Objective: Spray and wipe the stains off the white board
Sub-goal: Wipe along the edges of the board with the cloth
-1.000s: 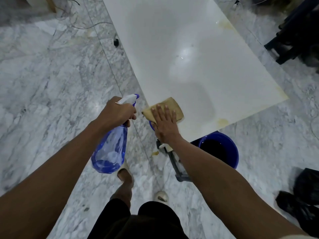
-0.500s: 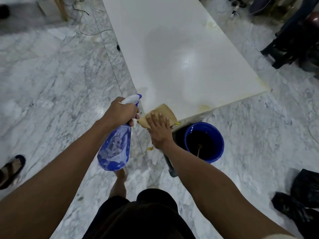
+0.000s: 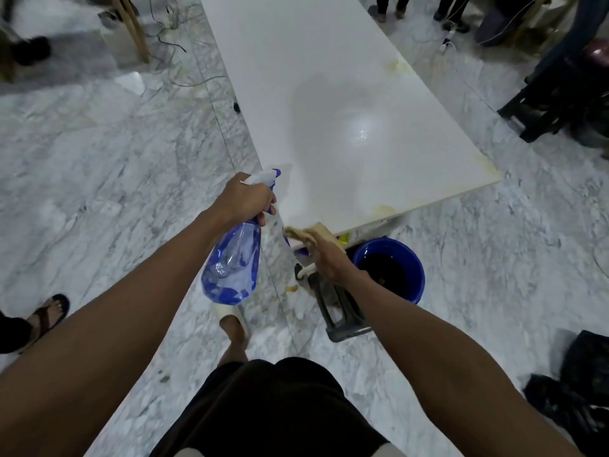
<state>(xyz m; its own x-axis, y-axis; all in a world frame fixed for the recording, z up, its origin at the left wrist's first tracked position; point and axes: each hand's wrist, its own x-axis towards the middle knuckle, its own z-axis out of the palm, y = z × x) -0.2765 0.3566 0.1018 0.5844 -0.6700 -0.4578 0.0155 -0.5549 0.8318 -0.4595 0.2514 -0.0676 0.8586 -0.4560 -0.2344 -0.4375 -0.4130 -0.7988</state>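
Note:
The long white board (image 3: 323, 94) stretches away ahead of me, raised off the floor. Yellowish stains mark it: one at the near edge (image 3: 382, 210), one at the near right corner (image 3: 484, 163), one on the far right edge (image 3: 397, 65). My left hand (image 3: 244, 197) grips a blue see-through spray bottle (image 3: 232, 265) by its white trigger head, just left of the board's near left corner. My right hand (image 3: 324, 253) holds a tan cloth (image 3: 316, 233) bunched at the board's near edge, just off the surface.
A blue bucket (image 3: 413, 268) with dark water stands on the marble floor under the board's near end, beside a dark stool frame (image 3: 339, 311). Cables (image 3: 171, 44) trail at far left. Other people's feet (image 3: 46, 315) and black bags (image 3: 580, 390) lie around.
My right hand drew the cloth back along the board to its near edge and off it, now bunched in the fingers. The view stepped back; my left hand kept the bottle.

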